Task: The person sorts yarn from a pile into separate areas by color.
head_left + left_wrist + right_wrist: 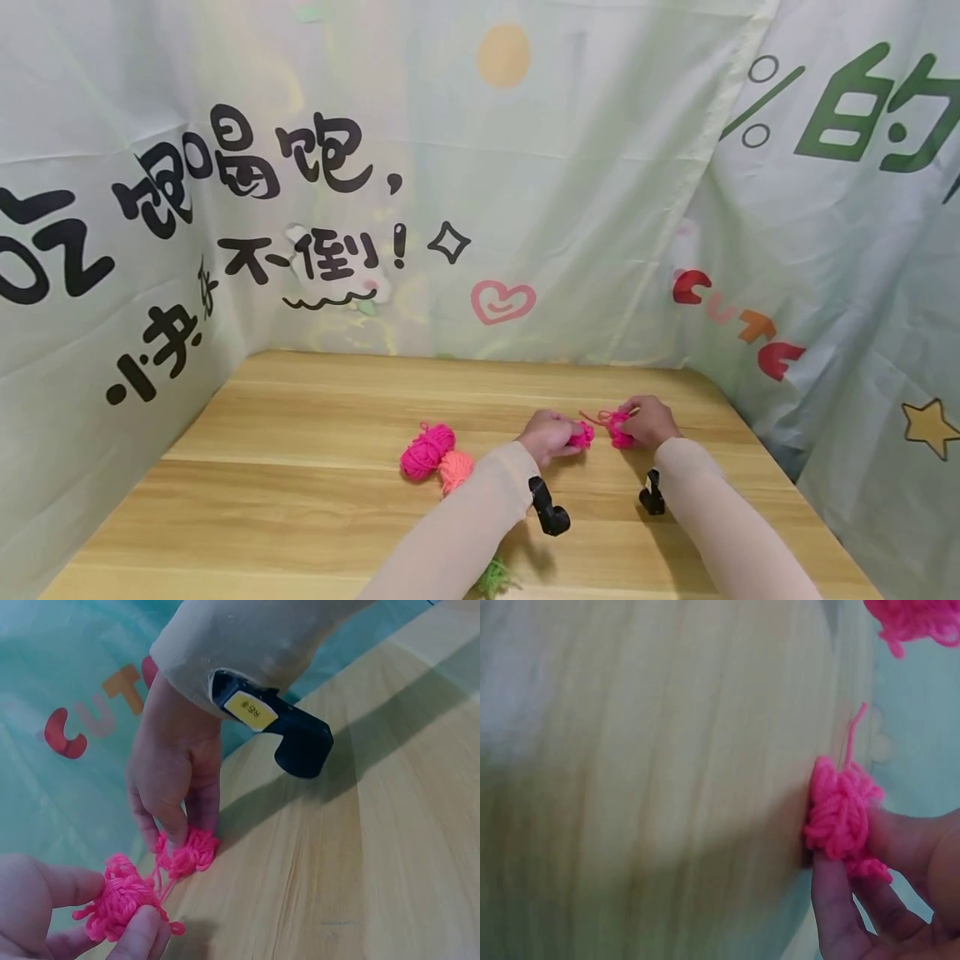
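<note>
Pink looped pieces (pixel 124 896): rough, matt yarn. Tabletop (pixel 300 517): smooth, wood-grained. Backdrop (pixel 600 183): thin, creased, faintly glossy cloth.

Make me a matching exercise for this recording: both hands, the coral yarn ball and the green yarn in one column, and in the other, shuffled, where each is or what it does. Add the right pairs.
Column one
1. Left hand
2. Right hand
3. Coral yarn ball
4. Green yarn

Column two
A. At the bottom edge of the head view, just right of the left sleeve
B. Holds the farther pink piece, away from the yarn balls
C. Between the magenta yarn ball and the left sleeve
D. Holds the nearer pink piece, closer to the yarn balls

Right pairs: 1-D, 2-B, 3-C, 4-A
</note>
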Tool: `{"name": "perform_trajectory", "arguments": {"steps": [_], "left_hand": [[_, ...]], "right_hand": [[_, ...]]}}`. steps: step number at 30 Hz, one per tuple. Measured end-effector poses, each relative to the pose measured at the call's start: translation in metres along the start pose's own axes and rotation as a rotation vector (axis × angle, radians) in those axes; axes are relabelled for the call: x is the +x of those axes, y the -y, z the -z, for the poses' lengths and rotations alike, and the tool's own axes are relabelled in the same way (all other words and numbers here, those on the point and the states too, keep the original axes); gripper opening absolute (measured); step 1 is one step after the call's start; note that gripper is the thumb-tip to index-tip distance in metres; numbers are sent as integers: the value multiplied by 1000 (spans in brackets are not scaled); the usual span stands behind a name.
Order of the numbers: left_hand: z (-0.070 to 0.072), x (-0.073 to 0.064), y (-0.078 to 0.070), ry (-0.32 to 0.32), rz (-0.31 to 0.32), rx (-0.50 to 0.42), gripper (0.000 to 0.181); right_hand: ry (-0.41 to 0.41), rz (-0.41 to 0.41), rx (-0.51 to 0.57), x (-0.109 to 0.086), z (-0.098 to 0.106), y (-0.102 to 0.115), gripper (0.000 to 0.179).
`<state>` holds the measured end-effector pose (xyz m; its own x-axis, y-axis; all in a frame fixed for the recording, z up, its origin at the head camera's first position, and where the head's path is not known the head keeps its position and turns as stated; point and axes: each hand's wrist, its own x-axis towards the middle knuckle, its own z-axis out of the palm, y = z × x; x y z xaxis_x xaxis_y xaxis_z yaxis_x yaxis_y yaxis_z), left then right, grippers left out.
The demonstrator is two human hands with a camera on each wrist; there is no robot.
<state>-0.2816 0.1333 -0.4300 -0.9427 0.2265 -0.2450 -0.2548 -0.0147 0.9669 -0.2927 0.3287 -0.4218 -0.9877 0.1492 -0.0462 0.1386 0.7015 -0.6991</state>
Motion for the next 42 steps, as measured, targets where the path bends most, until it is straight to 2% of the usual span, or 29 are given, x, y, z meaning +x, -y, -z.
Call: {"name": "perform_trajectory", "arguments": {"steps": [4, 11, 18, 23, 29, 33, 37, 42], "left_hand": [[-7, 2, -3, 5, -3, -9, 14], [-9, 8, 0, -38, 0, 7, 15], [-13, 13, 4, -99, -33, 58, 16], [-14, 16, 6, -145, -68, 134, 18], [-15, 16, 6, -263, -141, 316, 16], [-18, 13, 5, -310, -184, 355, 19], [-22, 10, 5, -357, -196, 361, 21], [-29, 8, 6, -360, -183, 362, 19]], "right_hand": [[-42, -10, -96, 1, 0, 1, 24], [-31, -66, -81, 3, -8, 4, 23], [-48, -49, -149, 2, -9, 3, 22], [-62, -44, -144, 2, -10, 5, 22], [-61, -60, -143, 3, -11, 5, 22], [-35, -58, -101, 2, -9, 6, 24], [35, -62, -35, 2, -4, 9, 28], [121, -59, -54, 4, 4, 12, 29]]}}
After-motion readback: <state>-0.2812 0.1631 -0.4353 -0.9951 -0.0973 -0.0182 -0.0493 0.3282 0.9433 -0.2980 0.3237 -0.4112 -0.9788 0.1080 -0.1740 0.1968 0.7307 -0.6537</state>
